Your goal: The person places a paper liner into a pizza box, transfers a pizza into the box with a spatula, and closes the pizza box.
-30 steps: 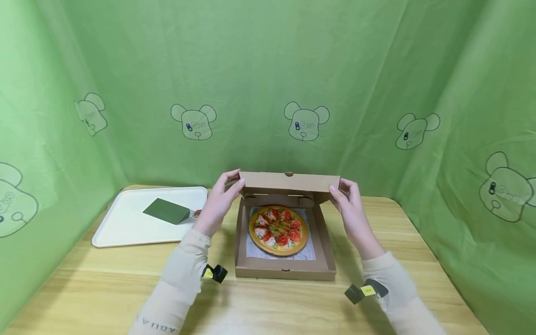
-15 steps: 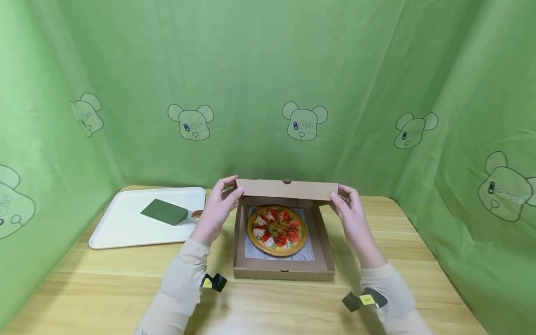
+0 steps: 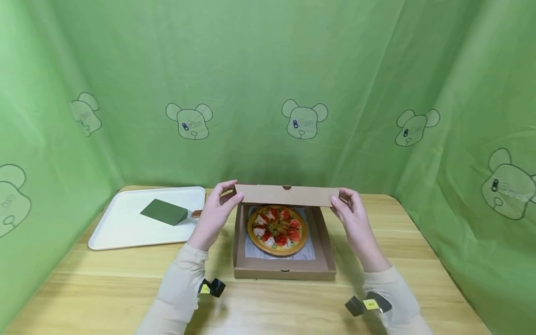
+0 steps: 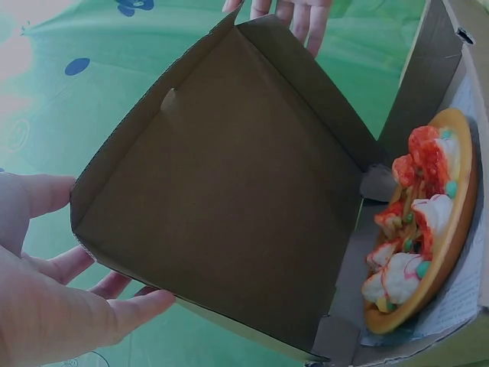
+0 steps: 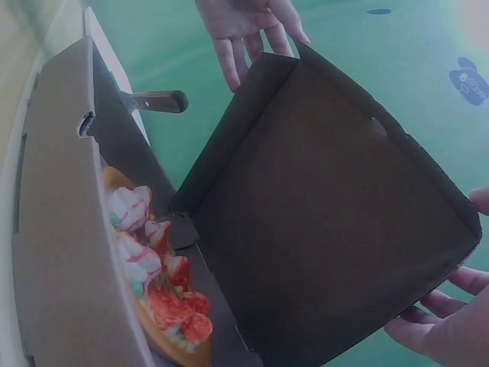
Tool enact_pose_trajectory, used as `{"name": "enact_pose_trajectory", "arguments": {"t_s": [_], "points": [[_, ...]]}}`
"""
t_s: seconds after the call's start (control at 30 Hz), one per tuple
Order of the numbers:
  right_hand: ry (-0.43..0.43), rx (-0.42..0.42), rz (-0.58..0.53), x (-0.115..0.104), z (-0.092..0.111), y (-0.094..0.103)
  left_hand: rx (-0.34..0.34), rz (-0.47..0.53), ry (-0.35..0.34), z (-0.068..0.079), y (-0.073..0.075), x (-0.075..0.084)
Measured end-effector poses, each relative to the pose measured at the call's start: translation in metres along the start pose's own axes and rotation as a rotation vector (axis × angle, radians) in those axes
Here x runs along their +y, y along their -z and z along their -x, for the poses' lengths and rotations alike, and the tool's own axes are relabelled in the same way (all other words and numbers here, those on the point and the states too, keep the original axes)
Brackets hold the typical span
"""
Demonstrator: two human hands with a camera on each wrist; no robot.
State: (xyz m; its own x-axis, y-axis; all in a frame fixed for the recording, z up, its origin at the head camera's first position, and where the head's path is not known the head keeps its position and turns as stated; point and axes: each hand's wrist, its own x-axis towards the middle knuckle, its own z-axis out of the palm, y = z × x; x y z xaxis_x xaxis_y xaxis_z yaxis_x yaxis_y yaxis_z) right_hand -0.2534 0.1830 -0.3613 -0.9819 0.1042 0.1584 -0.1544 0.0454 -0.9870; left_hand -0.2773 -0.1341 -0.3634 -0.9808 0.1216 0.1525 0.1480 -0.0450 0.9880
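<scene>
A brown cardboard pizza box (image 3: 289, 274) stands on the table, its lid (image 3: 289, 195) raised at the back and tilted over the base. Inside lies a round pizza (image 3: 278, 230) with red and white toppings, on a printed paper sheet (image 3: 309, 253). My left hand (image 3: 214, 214) holds the lid's left front corner, thumb on the front flap and fingers along the side. At the opposite corner my right hand (image 3: 353, 218) grips the lid in the same way. Both wrist views show the lid's dark inner face (image 4: 221, 191) between the two hands.
To the left lies a white tray (image 3: 121, 228) bearing a dark green, flat-bladed server (image 3: 165, 211). Its wooden handle (image 5: 160, 101) shows in the right wrist view. Green curtains (image 3: 251, 70) enclose the wooden table (image 3: 268, 307) at the back and sides.
Both hands have lowered the lid's front edge toward the base, so it hides more of the box's back wall. The pizza and the tray have stayed in place.
</scene>
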Motion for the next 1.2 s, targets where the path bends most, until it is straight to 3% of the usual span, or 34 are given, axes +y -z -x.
{"name": "enact_pose_trajectory", "arguments": {"t_s": [0.4,0.77,1.2], "points": [[0.018,-0.069,-0.017,-0.001,0.002,0.008,-0.038,-0.035,0.029,0.002,0.007,0.002],[-0.014,-0.131,0.212,-0.005,0.002,0.021,-0.071,-0.101,0.076,0.002,0.014,0.000],[0.045,-0.199,0.348,-0.003,0.000,0.031,-0.094,-0.195,0.080,0.005,0.018,0.003]]}}
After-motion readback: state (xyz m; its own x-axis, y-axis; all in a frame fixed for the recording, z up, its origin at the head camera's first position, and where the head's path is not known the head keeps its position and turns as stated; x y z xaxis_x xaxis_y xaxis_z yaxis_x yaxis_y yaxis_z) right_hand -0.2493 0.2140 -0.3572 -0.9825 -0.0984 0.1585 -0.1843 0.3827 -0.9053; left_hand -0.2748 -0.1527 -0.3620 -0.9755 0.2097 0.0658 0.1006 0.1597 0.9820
